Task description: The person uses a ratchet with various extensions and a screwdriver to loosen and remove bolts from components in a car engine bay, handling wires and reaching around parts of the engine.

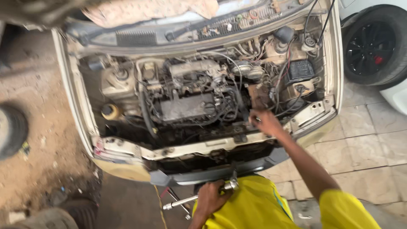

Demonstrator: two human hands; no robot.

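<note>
Right hand (265,122) reaches into the open engine bay (195,101) of one pale car (330,63), its fingers curled together around something small near the front crossmember (203,146), on the side where the single black battery (300,70) sits; what exactly they pinch is too small to make out. Left hand (210,198) is down low in front of the bumper (220,171), closed in a fist around one long chrome ratchet wrench (196,197), which lies nearly level with its head up near the bumper's lower edge and its handle end pointing away toward the dirt.

One car with its hood up fills most of the view. Two other wheels show: one black tyre (373,44) with a dark rim and a red centre at the upper right, on the tiled floor (373,144), and one worn tyre (12,130) at the left edge on the bare dirt ground (42,148). Inside the bay sits one engine block (186,106) wrapped in dark hoses and wires, one battery to its side, and one yellow-capped reservoir (111,111) on the opposite side. One patterned cloth (148,10) lies over the windscreen area. The person wears one yellow shirt (258,205).
</note>
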